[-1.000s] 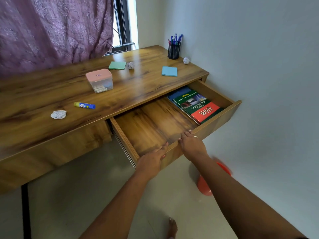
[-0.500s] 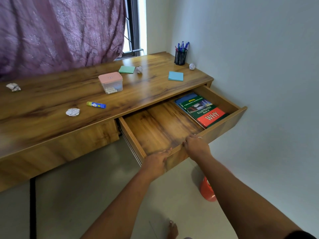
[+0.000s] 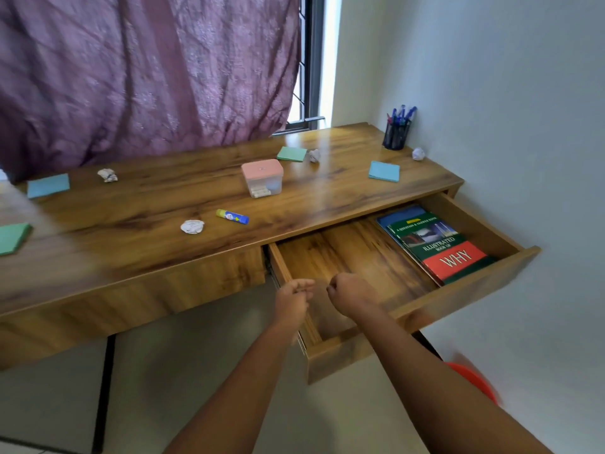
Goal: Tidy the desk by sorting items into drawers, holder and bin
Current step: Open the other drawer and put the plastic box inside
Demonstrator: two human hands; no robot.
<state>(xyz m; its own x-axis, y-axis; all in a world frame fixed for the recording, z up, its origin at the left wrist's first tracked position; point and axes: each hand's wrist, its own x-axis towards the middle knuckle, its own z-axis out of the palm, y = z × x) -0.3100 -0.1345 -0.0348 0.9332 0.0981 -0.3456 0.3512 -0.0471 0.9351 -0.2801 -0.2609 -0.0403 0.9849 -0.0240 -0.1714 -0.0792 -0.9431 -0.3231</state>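
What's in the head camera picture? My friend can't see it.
Left hand and right hand, empty and curled, hover over an open drawer holding books at its right end. On the desk lie paper balls, sticky note pads, a glue stick, a pink-lidded box and a pen holder.

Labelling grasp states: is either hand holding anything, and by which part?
Nothing held. Left hand and right hand hover over the open drawer, fingers curled, empty.

Books (image 3: 438,244) at right end in drawer (image 3: 474,293); pen holder (image 3: 395,137) behind on desk (image 3: 163,208).
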